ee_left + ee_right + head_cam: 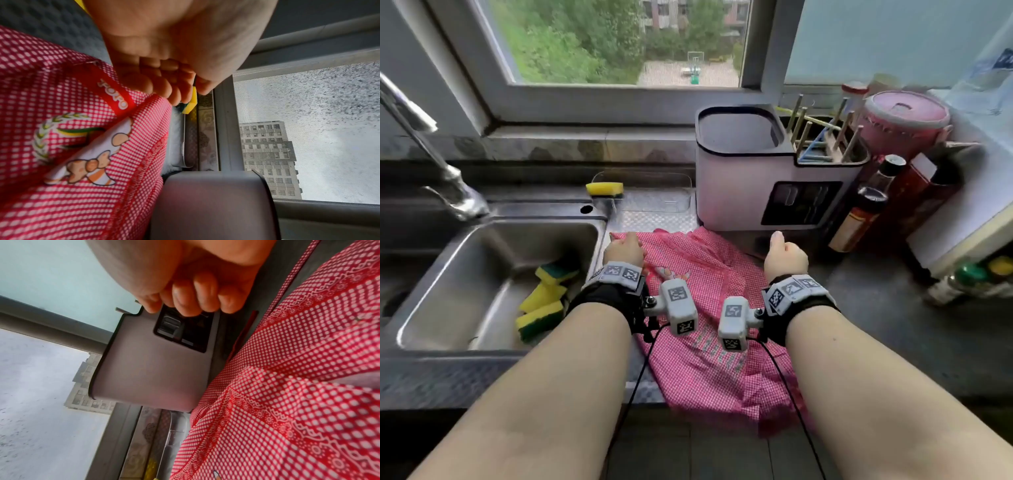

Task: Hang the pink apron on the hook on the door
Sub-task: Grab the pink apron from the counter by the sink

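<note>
Lying crumpled on desk [887, 318], pink apron [709, 274]; left hand [624, 251] curled at its edge, grip unclear; right hand [786, 258] curled, empty. Risk: snagging utensil holder [739, 192].

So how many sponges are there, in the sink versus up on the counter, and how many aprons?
Sponges in the sink: 3
Sponges on the counter: 1
Aprons: 1
Total: 5
</note>
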